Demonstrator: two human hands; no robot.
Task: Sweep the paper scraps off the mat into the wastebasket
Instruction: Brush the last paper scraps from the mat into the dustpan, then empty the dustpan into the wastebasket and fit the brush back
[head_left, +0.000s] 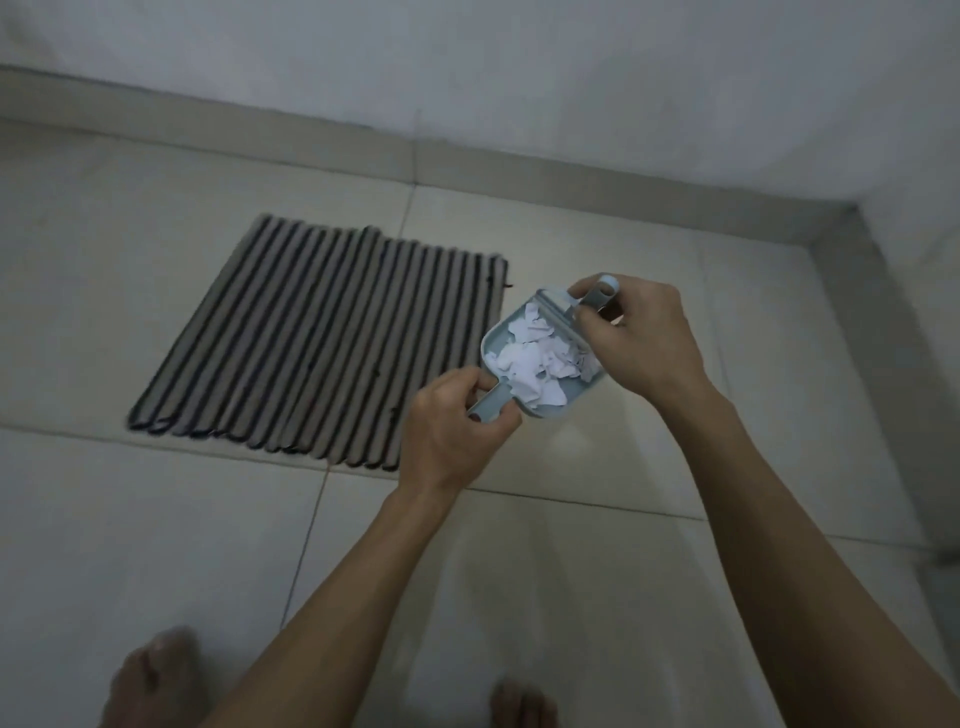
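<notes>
Head view: left hand grips dustpan heaped with crumpled white paper scraps.

The right hand hides most of the brush.

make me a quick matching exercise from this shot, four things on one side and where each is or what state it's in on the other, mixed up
Things:
1. paper scraps
2. dustpan
3. small brush
4. striped mat

Places or states:
A. lying flat on the tiled floor
B. gripped in the right hand
C. piled inside the dustpan
D. held by its handle in the left hand

Pairs: 1-C, 2-D, 3-B, 4-A
</notes>
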